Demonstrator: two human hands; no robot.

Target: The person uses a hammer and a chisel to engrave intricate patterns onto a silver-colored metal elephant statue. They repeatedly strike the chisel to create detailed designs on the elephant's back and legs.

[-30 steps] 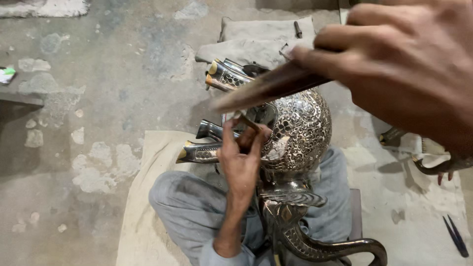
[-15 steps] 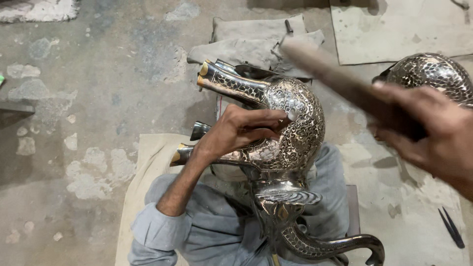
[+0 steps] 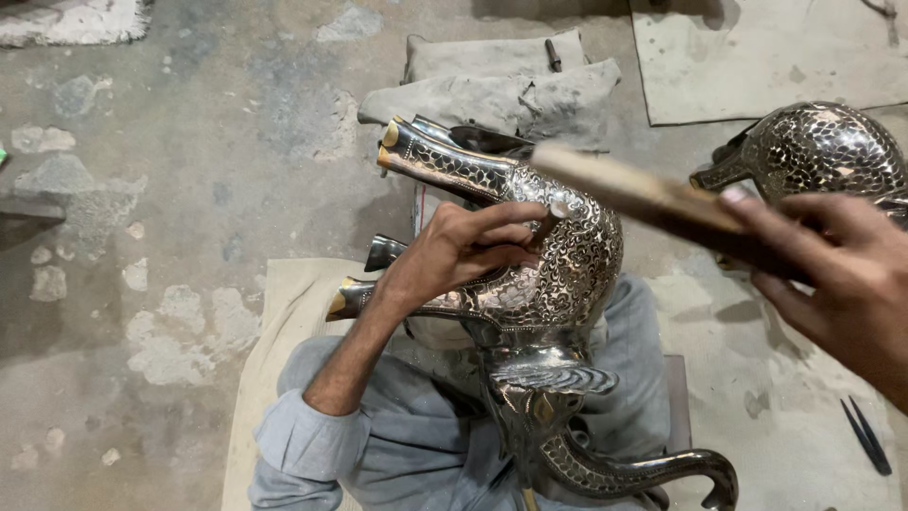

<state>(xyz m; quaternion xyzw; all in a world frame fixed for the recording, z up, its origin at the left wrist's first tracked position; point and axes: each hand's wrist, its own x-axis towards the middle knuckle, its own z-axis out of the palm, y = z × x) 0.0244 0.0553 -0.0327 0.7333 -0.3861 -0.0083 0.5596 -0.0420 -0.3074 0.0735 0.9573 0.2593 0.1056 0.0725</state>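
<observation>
Concrete floor (image 3: 218, 142); left hand (image 3: 454, 255) fingers pinch punch (image 3: 547, 225) against elephant (image 3: 558, 274); right hand (image 3: 832, 274) fingers clamp hammer (image 3: 634, 189) raised; engraving appears mostly done.

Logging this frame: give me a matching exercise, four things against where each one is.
Things:
1. left hand
2. right hand
3. second elephant
4. scissors

Places:
A. on the floor, bottom right
B. upper right, behind the stick
C. on the body of the lap elephant, pinching a small tool
D. gripping the blurred stick at right

Pairs: 1-C, 2-D, 3-B, 4-A
</observation>
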